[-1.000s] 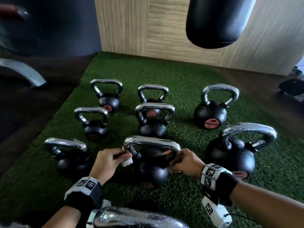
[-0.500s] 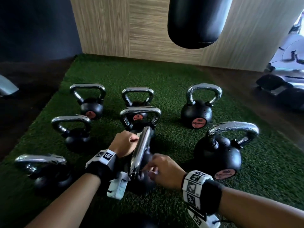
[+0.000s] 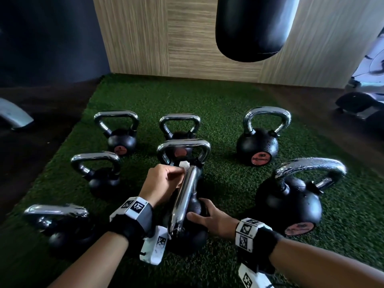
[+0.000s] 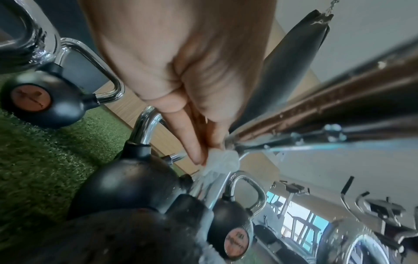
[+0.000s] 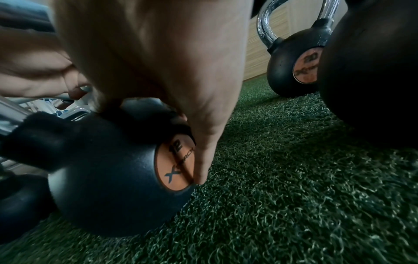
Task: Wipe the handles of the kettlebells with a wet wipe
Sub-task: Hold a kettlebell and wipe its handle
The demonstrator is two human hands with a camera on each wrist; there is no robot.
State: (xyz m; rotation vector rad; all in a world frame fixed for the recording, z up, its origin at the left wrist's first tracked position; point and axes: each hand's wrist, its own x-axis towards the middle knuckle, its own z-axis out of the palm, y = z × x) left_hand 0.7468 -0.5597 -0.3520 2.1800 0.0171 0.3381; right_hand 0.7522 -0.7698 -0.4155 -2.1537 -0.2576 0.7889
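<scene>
On the green turf (image 3: 228,113) right under my hands stands the kettlebell (image 3: 191,238) I am working on, its chrome handle (image 3: 184,196) turned edge-on so it runs away from me between my two wrists. My left hand (image 3: 162,183) sits against the left side of that handle near its far end, and its grip is closed on the wet wipe (image 3: 184,164), a small white wad pinched at the fingertips and pressed to the metal. From the left wrist the wipe (image 4: 222,160) shows crumpled between my fingertips (image 4: 194,151) and the chrome bar. My right hand (image 3: 209,220) is on the right side of the same kettlebell, its grip curled round the black ball just below the handle; from the right wrist my fingers (image 5: 203,160) lie across the orange disc (image 5: 175,160) marked 12 on that ball, which rests on the turf.

Beyond my left hand stand more kettlebells: one (image 3: 182,154) just past the wipe, another (image 3: 179,127) behind it, two (image 3: 99,173) further to the left, and one low at my left forearm (image 3: 60,225). Right of my right hand is a large kettlebell (image 3: 291,202) with drops on its handle, and a medium one (image 3: 259,142) stands beyond it. A black punching bag (image 3: 253,28) hangs above the far edge of the turf, before a wood-panelled wall (image 3: 145,38).
</scene>
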